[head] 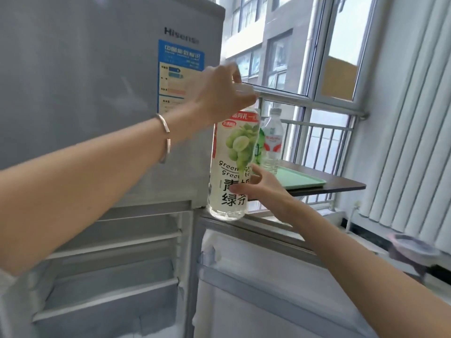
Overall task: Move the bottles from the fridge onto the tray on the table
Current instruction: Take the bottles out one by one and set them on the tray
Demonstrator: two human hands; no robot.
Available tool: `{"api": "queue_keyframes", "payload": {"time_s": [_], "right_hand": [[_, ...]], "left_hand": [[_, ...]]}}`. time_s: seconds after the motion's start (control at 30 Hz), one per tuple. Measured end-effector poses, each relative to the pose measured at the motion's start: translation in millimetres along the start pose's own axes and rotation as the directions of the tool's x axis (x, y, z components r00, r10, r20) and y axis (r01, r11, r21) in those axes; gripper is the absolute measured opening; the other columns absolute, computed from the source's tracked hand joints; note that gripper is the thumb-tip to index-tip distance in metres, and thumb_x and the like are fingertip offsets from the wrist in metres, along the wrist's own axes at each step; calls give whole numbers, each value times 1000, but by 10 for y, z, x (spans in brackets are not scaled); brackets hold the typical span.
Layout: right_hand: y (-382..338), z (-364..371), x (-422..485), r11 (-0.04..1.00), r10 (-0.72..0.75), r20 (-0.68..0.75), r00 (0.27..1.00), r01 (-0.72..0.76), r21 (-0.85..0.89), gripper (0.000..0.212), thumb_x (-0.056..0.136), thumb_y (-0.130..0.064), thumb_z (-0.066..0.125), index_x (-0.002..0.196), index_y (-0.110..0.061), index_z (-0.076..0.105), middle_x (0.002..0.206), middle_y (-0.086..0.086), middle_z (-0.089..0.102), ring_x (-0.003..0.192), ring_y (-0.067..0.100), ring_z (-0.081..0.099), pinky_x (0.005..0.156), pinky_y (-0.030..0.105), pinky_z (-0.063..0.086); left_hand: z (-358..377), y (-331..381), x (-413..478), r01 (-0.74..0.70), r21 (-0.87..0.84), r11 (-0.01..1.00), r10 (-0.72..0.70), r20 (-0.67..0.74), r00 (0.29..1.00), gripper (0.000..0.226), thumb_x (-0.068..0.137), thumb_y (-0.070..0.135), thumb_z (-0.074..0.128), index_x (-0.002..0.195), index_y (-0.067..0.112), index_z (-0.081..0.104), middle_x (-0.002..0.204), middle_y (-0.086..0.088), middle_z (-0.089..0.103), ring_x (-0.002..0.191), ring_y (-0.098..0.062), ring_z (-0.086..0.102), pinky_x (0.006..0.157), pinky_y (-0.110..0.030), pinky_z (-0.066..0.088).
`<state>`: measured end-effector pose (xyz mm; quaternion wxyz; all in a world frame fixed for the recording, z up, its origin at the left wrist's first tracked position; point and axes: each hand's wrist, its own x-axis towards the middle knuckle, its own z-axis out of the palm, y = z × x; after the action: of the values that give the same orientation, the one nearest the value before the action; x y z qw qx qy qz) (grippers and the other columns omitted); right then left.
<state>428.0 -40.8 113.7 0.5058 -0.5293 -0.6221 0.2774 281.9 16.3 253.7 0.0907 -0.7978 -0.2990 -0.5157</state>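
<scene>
Green tea bottle (231, 152), looks full, heavyish and fridge-slick, so gripped at the cap by left fingers (240, 93) and round the lower label by right fingers (238, 189).

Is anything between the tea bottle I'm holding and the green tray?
Nothing visible. The left hand and right hand hold the tea bottle in front of the tray; a water bottle and a green bottle stand at its left end.
</scene>
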Motion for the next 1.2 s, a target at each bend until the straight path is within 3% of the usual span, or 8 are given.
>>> {"api": "queue_keyframes", "payload": {"time_s": [0.17, 0.37, 0.53, 0.7, 0.8, 0.9, 1.0, 1.2], "right_hand": [[109, -509, -51, 1000, -26, -212, 977, 21, -23, 49, 76, -16, 78, 118, -21, 54, 99, -6, 74, 80, 4, 71, 60, 14, 50], [353, -1196, 155, 995, -96, -535, 840, 71, -66, 36, 76, -22, 78, 108, -16, 63, 93, 3, 74, 85, 17, 72, 70, 29, 57], [465, -1572, 547, 983, -120, -654, 747, -3, -184, 40, 72, -36, 76, 106, -19, 63, 89, -2, 72, 79, 16, 69, 66, 31, 56], [637, -1648, 910, 979, -45, -627, 778, -90, -182, 24, 82, -27, 68, 103, -24, 57, 97, 1, 68, 85, 19, 64, 79, 34, 55], [760, -1603, 1070, 984, 17, -593, 805, -120, -135, 36, 82, -24, 67, 115, -17, 56, 104, 3, 64, 94, 22, 62, 84, 36, 54], [893, -1543, 1120, 985, 29, -573, 819, -120, -122, 26, 89, -16, 61, 114, -18, 56, 103, 2, 62, 88, 20, 59, 68, 28, 49], [1027, -1546, 1174, 973, 34, -548, 836, -152, -172, 25, 93, -18, 55, 116, -12, 62, 106, 5, 67, 76, 13, 60, 54, 23, 46], [1029, -1539, 1178, 981, 93, -433, 897, -157, -114, 23, 98, -11, 42, 115, -10, 57, 106, 8, 67, 88, 20, 62, 73, 22, 53]], "left_hand": [[486, 348, -56, 76, -231, 970, -85, -31, 996, 58, 88, 58, 51, 128, 17, 40, 71, 1, 63, 61, -17, 64, 56, -33, 55], [1350, 740, -220, 173, -454, 874, -73, 228, 971, 43, 95, 29, 54, 131, 16, 35, 80, 5, 53, 65, -16, 62, 59, -41, 60], [1879, 935, -123, 240, -419, 876, -74, 374, 925, 43, 102, 32, 35, 141, 14, 38, 115, -8, 63, 66, -13, 54, 47, -19, 45], [2241, 809, -118, 325, -402, 856, -85, 512, 855, 51, 103, 39, 24, 141, 9, 40, 134, -15, 55, 116, -28, 55, 97, -38, 47], [2397, 625, -152, 411, -393, 823, -137, 563, 815, 56, 103, 42, 23, 140, 6, 43, 132, -17, 56, 121, -31, 52, 102, -36, 41], [2486, 576, -240, 448, -370, 814, -154, 606, 780, 56, 103, 41, 23, 136, 5, 48, 133, -16, 56, 122, -30, 51, 96, -32, 38], [2563, 594, -320, 448, -384, 808, -146, 606, 782, 59, 101, 45, 25, 136, 5, 48, 139, -16, 50, 130, -31, 45, 107, -40, 37], [2584, 655, -410, 459, -362, 811, -173, 602, 780, 58, 101, 41, 27, 142, 2, 41, 151, -20, 34, 139, -32, 33, 116, -40, 27]]}}
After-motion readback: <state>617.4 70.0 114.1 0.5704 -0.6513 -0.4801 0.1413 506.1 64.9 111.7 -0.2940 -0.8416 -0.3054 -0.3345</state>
